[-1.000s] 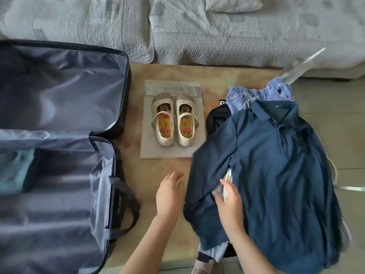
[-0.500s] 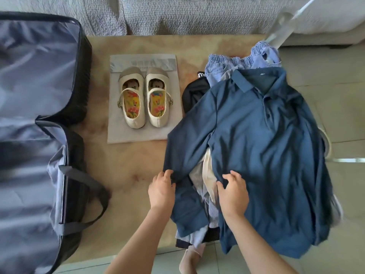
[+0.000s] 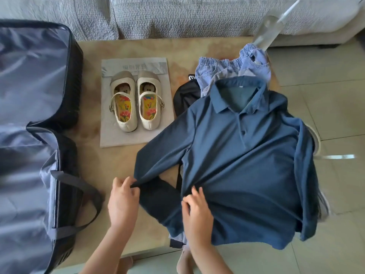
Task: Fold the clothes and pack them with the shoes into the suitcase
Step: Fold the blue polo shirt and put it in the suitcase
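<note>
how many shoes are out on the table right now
2: left shoe and right shoe, side by side on the grey bag between suitcase and shirt. More may hide under clothes.

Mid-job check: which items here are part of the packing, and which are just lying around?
Job items: navy polo shirt, pinched by left hand and right hand; denim shorts; black garment; cream shoes; open suitcase.

Bystanders: grey bag under shoes; sofa; clear plastic piece.

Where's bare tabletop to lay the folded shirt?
Free: the strip between suitcase and shoes, running down past the left hand. Crowded: the right side, under the shirt and piled clothes.
</note>
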Demonstrator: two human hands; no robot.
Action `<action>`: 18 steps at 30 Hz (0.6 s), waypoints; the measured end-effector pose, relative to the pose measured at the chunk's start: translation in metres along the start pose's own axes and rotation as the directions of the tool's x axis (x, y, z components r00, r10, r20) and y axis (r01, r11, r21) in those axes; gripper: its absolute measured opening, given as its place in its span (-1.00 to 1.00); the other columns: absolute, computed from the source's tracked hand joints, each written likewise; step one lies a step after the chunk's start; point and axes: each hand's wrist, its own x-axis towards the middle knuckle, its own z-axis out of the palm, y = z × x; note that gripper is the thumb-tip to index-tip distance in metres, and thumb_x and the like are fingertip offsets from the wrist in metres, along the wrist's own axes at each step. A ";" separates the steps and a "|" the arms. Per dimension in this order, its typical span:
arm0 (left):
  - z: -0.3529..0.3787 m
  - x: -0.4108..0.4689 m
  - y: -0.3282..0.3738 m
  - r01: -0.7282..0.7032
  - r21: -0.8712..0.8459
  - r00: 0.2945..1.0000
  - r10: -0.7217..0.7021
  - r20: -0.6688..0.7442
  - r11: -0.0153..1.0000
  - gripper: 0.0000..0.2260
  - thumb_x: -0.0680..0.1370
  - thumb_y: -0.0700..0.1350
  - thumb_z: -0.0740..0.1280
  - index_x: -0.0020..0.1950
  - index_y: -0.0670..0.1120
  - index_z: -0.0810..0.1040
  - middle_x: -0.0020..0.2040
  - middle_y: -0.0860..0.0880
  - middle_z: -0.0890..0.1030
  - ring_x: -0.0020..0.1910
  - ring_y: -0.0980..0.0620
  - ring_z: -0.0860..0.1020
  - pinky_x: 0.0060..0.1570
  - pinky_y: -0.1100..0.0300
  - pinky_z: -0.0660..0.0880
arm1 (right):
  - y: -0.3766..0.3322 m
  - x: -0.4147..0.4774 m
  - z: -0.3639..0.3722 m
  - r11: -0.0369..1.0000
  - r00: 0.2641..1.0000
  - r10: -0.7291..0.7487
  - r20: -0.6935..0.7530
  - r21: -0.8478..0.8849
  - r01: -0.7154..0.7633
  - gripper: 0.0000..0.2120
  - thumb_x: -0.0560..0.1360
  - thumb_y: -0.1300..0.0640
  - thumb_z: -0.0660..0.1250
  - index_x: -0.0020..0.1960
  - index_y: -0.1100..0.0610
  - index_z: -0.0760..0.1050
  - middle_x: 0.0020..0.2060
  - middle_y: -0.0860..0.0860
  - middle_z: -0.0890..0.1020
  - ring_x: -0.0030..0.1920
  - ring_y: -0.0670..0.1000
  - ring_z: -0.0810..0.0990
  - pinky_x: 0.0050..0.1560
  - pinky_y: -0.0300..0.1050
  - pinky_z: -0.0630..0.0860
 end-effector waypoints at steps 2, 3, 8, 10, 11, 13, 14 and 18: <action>-0.008 -0.001 -0.013 0.044 0.035 0.999 -0.044 -0.015 0.998 -0.79 0.51 -0.26 0.23 0.09 -0.11 0.56 -0.07 -0.04 0.37 -0.24 -0.09 0.42 -0.27 0.13 0.36 | -0.009 -0.012 0.008 1.000 0.998 -0.022 0.065 0.004 0.022 -0.77 0.48 0.05 0.18 -0.31 0.06 0.48 0.05 0.03 0.67 0.15 0.13 0.62 -0.22 -0.09 0.63; -0.010 -0.002 -0.019 0.072 0.051 0.997 -0.072 -0.013 0.996 -0.79 0.52 -0.25 0.23 0.09 -0.10 0.57 -0.07 -0.03 0.37 -0.21 -0.09 0.43 -0.25 0.12 0.37 | -0.012 -0.019 0.013 1.000 0.995 -0.028 0.093 0.000 0.029 -0.77 0.48 0.04 0.17 -0.31 0.05 0.47 0.05 0.02 0.67 0.14 0.12 0.63 -0.25 -0.10 0.63; -0.004 -0.003 -0.019 0.084 0.108 0.994 -0.091 0.058 0.991 -0.72 0.51 -0.17 0.28 0.21 -0.05 0.54 0.07 -0.08 0.50 0.13 -0.11 0.41 -0.04 0.03 0.42 | -0.015 -0.032 0.021 0.999 0.981 -0.041 0.192 -0.024 0.046 -0.77 0.44 0.02 0.14 -0.32 0.01 0.50 0.02 -0.01 0.68 0.07 0.06 0.66 -0.28 -0.17 0.62; 0.003 0.000 -0.008 -0.001 0.130 0.999 -0.004 0.041 0.991 -0.70 0.52 -0.12 0.31 0.25 -0.05 0.53 0.15 -0.09 0.53 0.18 -0.13 0.39 0.12 -0.02 0.39 | -0.009 -0.026 0.018 0.999 0.985 -0.010 0.172 -0.028 0.015 -0.77 0.41 -0.04 0.18 -0.30 0.00 0.55 0.04 -0.01 0.68 0.01 0.02 0.67 -0.27 -0.22 0.60; 0.008 0.002 -0.001 -0.049 0.121 0.998 0.044 0.039 0.991 -0.71 0.53 -0.10 0.31 0.25 -0.04 0.53 0.16 -0.08 0.53 0.19 -0.12 0.40 0.14 -0.02 0.39 | -0.005 -0.021 0.016 0.999 0.989 0.014 0.146 -0.033 -0.009 -0.76 0.40 -0.08 0.19 -0.26 -0.01 0.58 0.07 -0.02 0.67 -0.01 -0.02 0.66 -0.25 -0.23 0.58; 0.018 0.004 0.018 -0.115 0.054 0.992 0.112 0.054 0.992 -0.74 0.55 -0.05 0.29 0.23 -0.02 0.54 0.14 -0.02 0.54 0.17 -0.06 0.44 0.10 0.03 0.44 | 0.000 -0.009 0.009 0.998 0.996 0.067 0.051 -0.016 -0.066 -0.71 0.41 -0.12 0.19 -0.14 0.01 0.60 0.11 -0.03 0.64 0.01 -0.06 0.60 -0.19 -0.19 0.57; 0.023 0.004 0.030 -0.108 -0.005 0.991 0.108 0.079 0.994 -0.75 0.56 -0.02 0.28 0.22 -0.01 0.54 0.11 0.02 0.55 0.15 -0.04 0.47 0.06 0.04 0.47 | 0.003 -0.002 0.005 0.996 0.996 0.092 -0.009 0.008 -0.092 -0.71 0.43 -0.11 0.20 -0.09 0.03 0.60 0.13 -0.03 0.62 0.05 -0.06 0.55 -0.13 -0.15 0.57; 0.044 0.009 0.078 0.199 -0.225 0.934 -0.115 0.338 0.954 -0.66 0.56 0.10 0.27 0.28 -0.01 0.42 0.02 0.04 0.60 0.11 -0.05 0.54 -0.02 0.10 0.44 | 0.024 0.029 -0.011 0.990 0.983 0.141 -0.121 0.031 -0.138 -0.75 0.46 0.00 0.32 0.06 0.08 0.61 0.24 0.00 0.56 0.18 0.03 0.50 0.15 -0.08 0.44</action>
